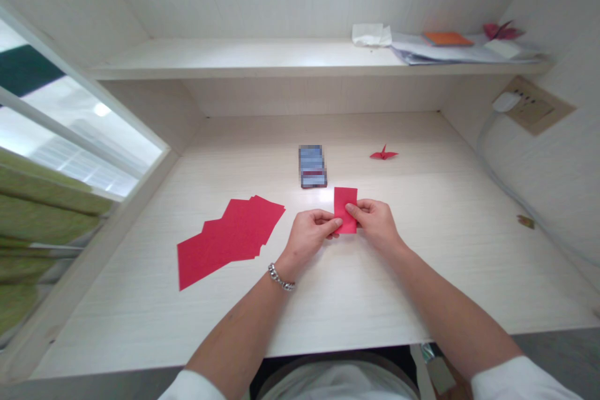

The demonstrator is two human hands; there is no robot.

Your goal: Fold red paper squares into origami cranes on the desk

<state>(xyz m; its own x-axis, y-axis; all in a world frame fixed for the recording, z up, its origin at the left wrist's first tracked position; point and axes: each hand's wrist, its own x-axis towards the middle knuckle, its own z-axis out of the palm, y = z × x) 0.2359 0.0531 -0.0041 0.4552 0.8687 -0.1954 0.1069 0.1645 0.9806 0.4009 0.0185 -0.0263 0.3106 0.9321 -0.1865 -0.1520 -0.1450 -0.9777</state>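
Observation:
Between my two hands is a small red paper rectangle [345, 199], held upright on its short side just above the desk. My left hand [313, 230] pinches its lower left edge, thumb on the front. From the other side my right hand [375, 220] grips the right edge, its thumb lying across the paper's middle. The fingers behind the paper are mostly hidden. Left of my left hand lie several overlapping red paper sheets [229, 234]. Beyond my hands, a small red paper crane [384, 154] stands on the desk.
A phone [312, 166] with a blurred screen lies beyond my hands. At the right, a white cable [504, 184] runs from a wall socket [534, 106] past a small brownish piece [525, 221]. Papers [412, 53], an orange pad [447, 39] and a tissue [371, 35] rest on the shelf [225, 53].

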